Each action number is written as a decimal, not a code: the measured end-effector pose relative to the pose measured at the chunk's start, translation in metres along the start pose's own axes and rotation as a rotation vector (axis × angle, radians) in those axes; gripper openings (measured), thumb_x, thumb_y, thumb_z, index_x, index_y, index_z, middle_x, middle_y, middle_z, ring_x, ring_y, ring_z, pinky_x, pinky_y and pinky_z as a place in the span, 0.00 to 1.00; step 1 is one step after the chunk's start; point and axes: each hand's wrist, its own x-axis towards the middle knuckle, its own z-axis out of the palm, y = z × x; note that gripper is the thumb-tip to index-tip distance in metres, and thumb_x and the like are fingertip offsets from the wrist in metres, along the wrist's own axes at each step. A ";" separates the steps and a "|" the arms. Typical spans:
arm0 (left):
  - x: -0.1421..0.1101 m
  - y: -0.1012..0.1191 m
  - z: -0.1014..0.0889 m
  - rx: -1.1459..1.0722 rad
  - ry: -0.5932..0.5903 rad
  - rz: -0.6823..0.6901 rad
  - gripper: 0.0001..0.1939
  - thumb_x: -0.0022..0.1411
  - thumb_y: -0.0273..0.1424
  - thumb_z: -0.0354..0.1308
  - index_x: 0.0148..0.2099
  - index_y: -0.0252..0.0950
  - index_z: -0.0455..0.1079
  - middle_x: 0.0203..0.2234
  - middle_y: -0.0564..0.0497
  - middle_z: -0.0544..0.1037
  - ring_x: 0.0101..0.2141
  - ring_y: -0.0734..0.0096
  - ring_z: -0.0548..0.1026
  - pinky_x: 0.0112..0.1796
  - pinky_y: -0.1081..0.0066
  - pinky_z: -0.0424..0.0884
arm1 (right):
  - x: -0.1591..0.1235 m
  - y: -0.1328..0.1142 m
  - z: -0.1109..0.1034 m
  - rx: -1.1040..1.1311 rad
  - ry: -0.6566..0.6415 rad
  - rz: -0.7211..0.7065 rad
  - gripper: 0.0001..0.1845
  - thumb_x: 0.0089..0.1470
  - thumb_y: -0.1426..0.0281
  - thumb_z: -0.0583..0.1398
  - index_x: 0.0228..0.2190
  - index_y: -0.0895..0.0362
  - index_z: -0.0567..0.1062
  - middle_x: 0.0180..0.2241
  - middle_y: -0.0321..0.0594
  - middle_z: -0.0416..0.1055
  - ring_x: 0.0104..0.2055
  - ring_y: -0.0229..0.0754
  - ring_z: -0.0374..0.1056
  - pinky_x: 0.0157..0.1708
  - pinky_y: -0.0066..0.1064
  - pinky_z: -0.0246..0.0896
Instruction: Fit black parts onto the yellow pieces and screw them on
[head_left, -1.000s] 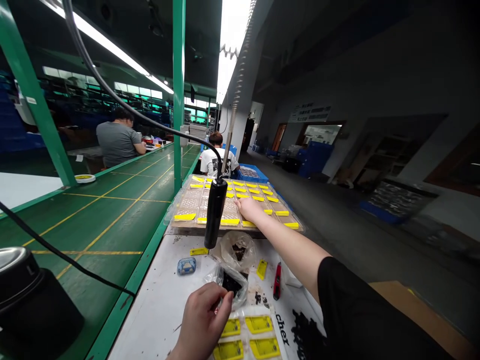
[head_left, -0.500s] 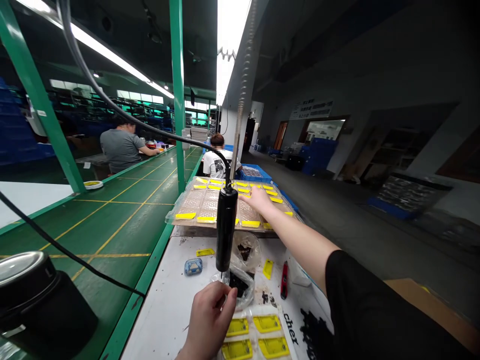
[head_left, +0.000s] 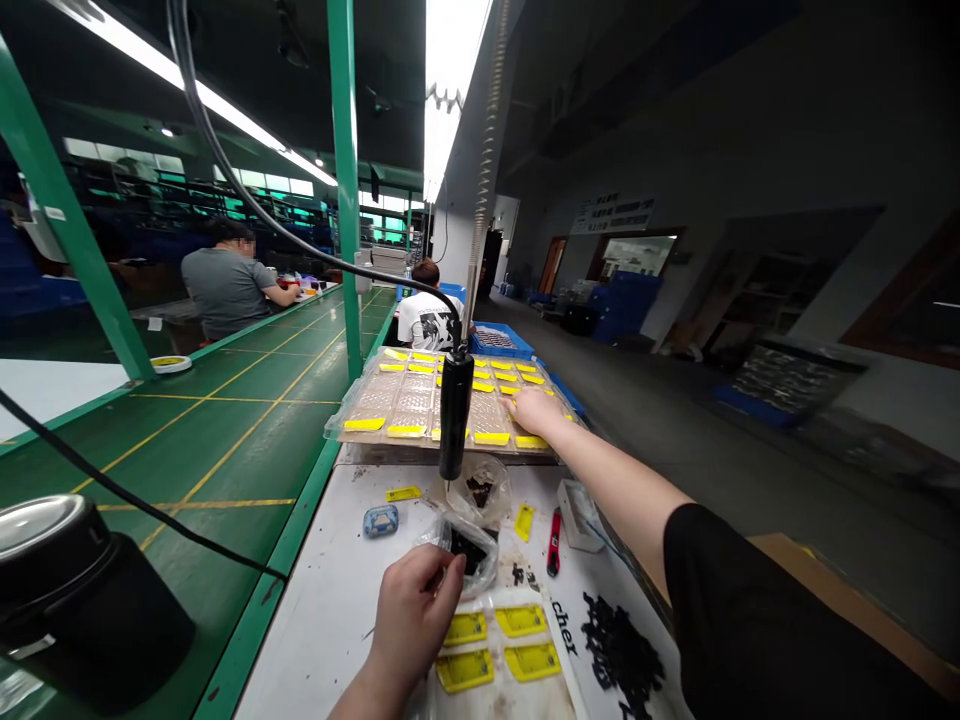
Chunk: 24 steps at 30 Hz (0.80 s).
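My right hand (head_left: 534, 410) reaches far out over a clear plastic tray (head_left: 390, 400) that holds rows of yellow parts (head_left: 491, 437). Its fingers lie on the tray's near right side; whether they pinch a part is hidden. My left hand (head_left: 412, 612) rests on the white bench, fingers curled against a small clear bag (head_left: 469, 548) with dark pieces inside. Just right of it lies a small tray with yellow parts (head_left: 499, 650). A black electric screwdriver (head_left: 455, 412) hangs on a cable between my two hands.
A green conveyor (head_left: 225, 420) runs along the left. On the bench lie a blue-grey small part (head_left: 380, 520), a red tool (head_left: 553, 542), a loose yellow part (head_left: 525, 520) and a second bag (head_left: 480, 487). Two people sit further up the line. A black round device (head_left: 67, 590) stands near left.
My right hand slid to the right and nearer along the tray's front edge. The hanging screwdriver swung slightly. My left hand stayed at the bag.
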 end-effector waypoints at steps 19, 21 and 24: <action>0.005 -0.002 -0.003 -0.036 0.044 -0.020 0.19 0.77 0.38 0.58 0.32 0.38 0.77 0.24 0.53 0.79 0.25 0.73 0.73 0.30 0.72 0.65 | -0.018 0.072 -0.032 0.080 -0.120 0.297 0.22 0.70 0.58 0.66 0.59 0.56 0.77 0.59 0.47 0.76 0.56 0.51 0.77 0.56 0.50 0.78; 0.004 -0.003 -0.004 -0.032 0.044 -0.026 0.19 0.77 0.39 0.58 0.32 0.38 0.77 0.24 0.53 0.79 0.25 0.73 0.73 0.30 0.72 0.65 | -0.019 0.074 -0.028 0.104 -0.170 0.247 0.21 0.70 0.58 0.66 0.58 0.55 0.77 0.60 0.47 0.76 0.56 0.51 0.77 0.56 0.49 0.78; 0.003 -0.006 -0.004 -0.018 0.053 -0.034 0.19 0.77 0.40 0.59 0.32 0.37 0.77 0.23 0.53 0.78 0.24 0.73 0.72 0.30 0.72 0.64 | -0.015 0.074 -0.028 0.138 -0.241 0.214 0.21 0.71 0.58 0.66 0.59 0.55 0.77 0.60 0.47 0.76 0.56 0.50 0.77 0.56 0.49 0.78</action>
